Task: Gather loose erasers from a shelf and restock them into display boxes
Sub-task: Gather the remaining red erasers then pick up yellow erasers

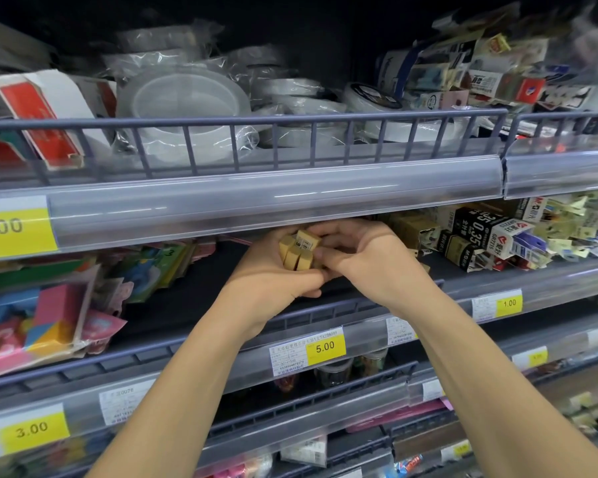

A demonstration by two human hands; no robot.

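On the far left of the middle shelf [173, 343] lie colourful packets [49, 315] in pink, blue and yellow, with a yellow 3.00 price tag [32, 431] on the rail below them. Moving right, the left hand [273, 277] is cupped palm-up just under the upper shelf's clear price rail [273, 198], its grip curled round a cluster of small tan erasers [297, 251] stacked in the palm. Touching that cluster from the right, the right hand [370, 257] has its grip pinched onto the erasers, thumb pressing their near side. A yellow 5.00 tag [325, 346] sits below the wrists. Further right, black and white lead boxes [480, 236] lie jumbled on the same shelf, near a 1.00 tag [509, 302].
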